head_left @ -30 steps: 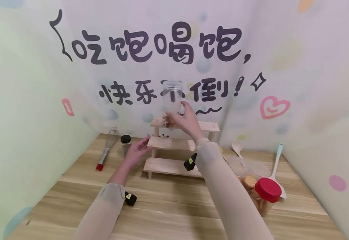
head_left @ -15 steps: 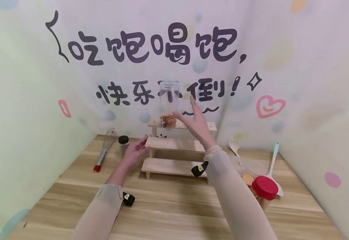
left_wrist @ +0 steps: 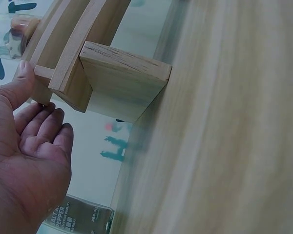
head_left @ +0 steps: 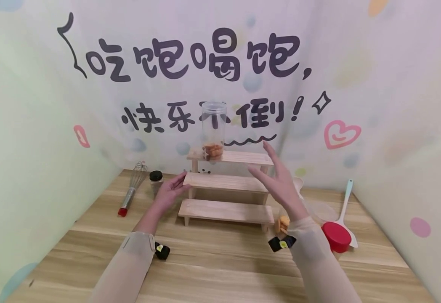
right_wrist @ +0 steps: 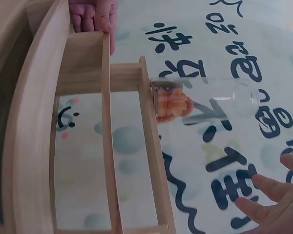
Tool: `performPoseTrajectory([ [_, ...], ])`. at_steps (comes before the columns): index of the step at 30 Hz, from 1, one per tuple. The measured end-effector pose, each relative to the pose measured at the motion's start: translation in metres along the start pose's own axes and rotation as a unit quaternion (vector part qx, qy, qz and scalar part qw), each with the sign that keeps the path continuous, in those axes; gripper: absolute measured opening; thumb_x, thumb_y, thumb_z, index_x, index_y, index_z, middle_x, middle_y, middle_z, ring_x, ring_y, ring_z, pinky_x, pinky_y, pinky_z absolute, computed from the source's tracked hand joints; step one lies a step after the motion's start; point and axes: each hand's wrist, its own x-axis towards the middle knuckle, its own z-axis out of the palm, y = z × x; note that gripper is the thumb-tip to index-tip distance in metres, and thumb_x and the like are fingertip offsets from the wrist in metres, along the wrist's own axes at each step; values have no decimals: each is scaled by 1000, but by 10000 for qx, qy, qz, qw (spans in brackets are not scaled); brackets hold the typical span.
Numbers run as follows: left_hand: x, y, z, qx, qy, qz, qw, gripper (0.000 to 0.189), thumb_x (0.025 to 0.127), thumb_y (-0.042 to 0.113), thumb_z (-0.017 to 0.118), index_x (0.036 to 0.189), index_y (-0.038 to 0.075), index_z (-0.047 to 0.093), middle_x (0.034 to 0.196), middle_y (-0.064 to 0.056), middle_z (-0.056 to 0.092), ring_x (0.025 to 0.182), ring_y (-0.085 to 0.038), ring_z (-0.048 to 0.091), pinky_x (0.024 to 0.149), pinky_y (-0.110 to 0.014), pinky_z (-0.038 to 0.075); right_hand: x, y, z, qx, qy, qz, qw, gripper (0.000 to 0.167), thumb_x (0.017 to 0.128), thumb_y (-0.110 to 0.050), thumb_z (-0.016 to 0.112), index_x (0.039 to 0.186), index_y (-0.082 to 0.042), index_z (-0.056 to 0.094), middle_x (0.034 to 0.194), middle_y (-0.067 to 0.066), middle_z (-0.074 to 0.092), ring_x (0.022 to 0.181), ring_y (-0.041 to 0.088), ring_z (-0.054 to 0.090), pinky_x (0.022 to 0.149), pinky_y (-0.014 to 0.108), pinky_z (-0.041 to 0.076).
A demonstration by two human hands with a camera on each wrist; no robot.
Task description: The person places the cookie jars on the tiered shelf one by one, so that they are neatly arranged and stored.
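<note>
A three-tier wooden shelf (head_left: 226, 182) stands at the back of the table. On the left part of its top tier stands a tall clear jar (head_left: 213, 126) with a few brown cookies at the bottom. My left hand (head_left: 170, 191) holds the left end of the middle tier; in the left wrist view the thumb lies on the board and the other fingers curl below it. My right hand (head_left: 281, 185) hovers in the air by the shelf's right end, fingers spread, touching nothing. The right wrist view shows a gap between its fingers (right_wrist: 268, 187) and the jar.
Left of the shelf are a whisk (head_left: 131, 191) and a black-lidded pepper jar (head_left: 156, 179). At the right, a red-lidded jar (head_left: 337, 237), a turquoise-handled spatula (head_left: 347, 206) and a clear disc (head_left: 322, 210) are partly behind my right arm. A patterned cloth hangs behind.
My right hand has let go of the clear jar on the top tier and drawn back to the right and down. My left hand has stayed at the shelf's end.
</note>
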Motion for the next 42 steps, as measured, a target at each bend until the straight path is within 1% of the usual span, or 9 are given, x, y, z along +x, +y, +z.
performPoseTrajectory([
  [3, 0, 0, 1, -28, -32, -43, 10000, 68, 97, 16, 69, 155, 6, 36, 162, -13, 30, 147, -27, 32, 120, -37, 31, -16, 13, -14, -46, 84, -57, 9999, 71, 94, -46, 69, 156, -35, 36, 159, -5, 37, 147, 25, 31, 117, 64, 26],
  [6, 1, 0, 2, 1, -75, -31, 10000, 68, 97, 16, 69, 156, 6, 35, 162, -13, 29, 148, -27, 31, 120, -38, 30, -29, 25, -27, -224, -18, -192, 9996, 64, 95, -39, 70, 151, -24, 44, 156, 2, 43, 144, 28, 36, 114, 65, 30],
  [11, 2, 4, 3, 6, -27, 7, 10000, 67, 97, 14, 68, 155, 5, 35, 162, -13, 28, 148, -27, 31, 120, -39, 31, -49, 36, -50, -936, -426, -437, 9937, 64, 90, -40, 77, 146, -27, 50, 150, 0, 49, 139, 26, 43, 110, 60, 39],
  [15, 1, 5, 5, 8, -80, -99, 9999, 67, 98, 14, 68, 155, 5, 35, 162, -12, 28, 148, -26, 31, 120, -37, 30, -67, 42, -69, -1551, -689, -669, 9832, 65, 89, -42, 77, 146, -24, 50, 146, 3, 53, 135, 29, 48, 106, 61, 42],
  [20, 0, 4, 5, 65, -44, -104, 9999, 67, 97, 14, 68, 155, 7, 35, 163, -11, 28, 147, -25, 32, 119, -36, 31, -75, 55, -87, -2227, -1260, -732, 9639, 78, 89, -48, 75, 151, -13, 44, 151, 13, 47, 138, 38, 42, 108, 65, 38],
  [24, -3, 4, 3, 128, 7, -59, 9999, 67, 98, 14, 67, 155, 6, 35, 162, -12, 28, 147, -27, 32, 119, -37, 31, -74, 70, -89, -2481, -1777, -488, 9511, 90, 88, -57, 72, 154, -7, 38, 150, 19, 46, 136, 42, 43, 108, 64, 40],
  [28, -5, 2, 1, 190, -9, -40, 9998, 67, 99, 15, 66, 156, 5, 33, 163, -14, 27, 148, -28, 30, 120, -38, 30, -74, 81, -85, -2453, -2081, -210, 9466, 97, 85, -60, 73, 154, -2, 36, 147, 24, 48, 134, 46, 44, 106, 65, 41],
  [35, -6, 1, 0, 178, -63, -21, 9998, 65, 100, 14, 64, 156, 4, 32, 163, -15, 26, 149, -29, 29, 120, -38, 29, -76, 93, -82, -2575, -2062, -126, 9440, 95, 83, -53, 79, 151, -1, 39, 147, 26, 47, 135, 48, 42, 107, 65, 40],
  [42, -3, 0, -1, 224, -159, 115, 9996, 64, 101, 15, 63, 156, 4, 32, 163, -15, 25, 149, -29, 28, 118, -38, 31, -72, 95, -82, -2619, -2010, -120, 9439, 95, 81, -56, 79, 149, -2, 42, 145, 26, 49, 133, 47, 45, 106, 65, 42],
])
